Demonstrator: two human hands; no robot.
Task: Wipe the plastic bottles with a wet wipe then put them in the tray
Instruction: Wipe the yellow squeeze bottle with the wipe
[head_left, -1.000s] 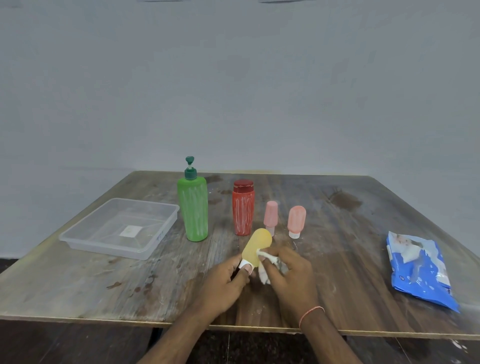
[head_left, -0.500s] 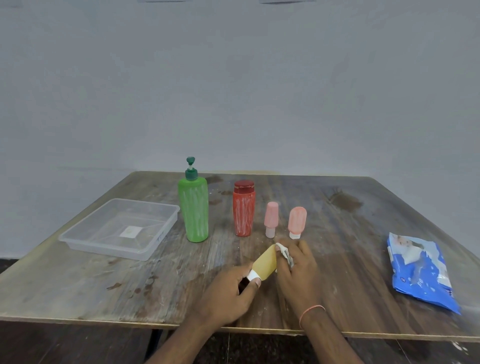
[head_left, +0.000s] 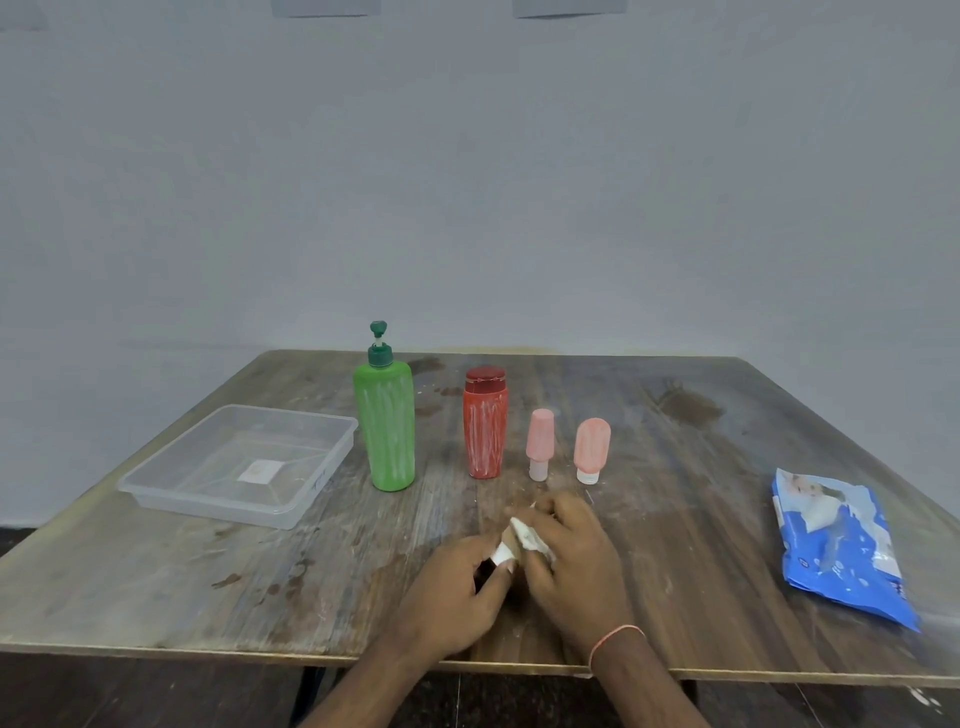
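My left hand pinches the white cap end of a small yellow bottle low over the table. My right hand wraps a white wet wipe round the bottle's body, hiding almost all of it. A tall green pump bottle, a red bottle and two small pink bottles stand in a row behind my hands. The clear plastic tray lies at the left with no bottle in it.
A blue pack of wet wipes lies at the right side of the wooden table. The table's front edge runs just under my wrists. A plain wall stands behind the table.
The yellow bottle has dropped from tilted up to nearly flat by the table. My right hand has closed over its body with the wipe and covers it now.
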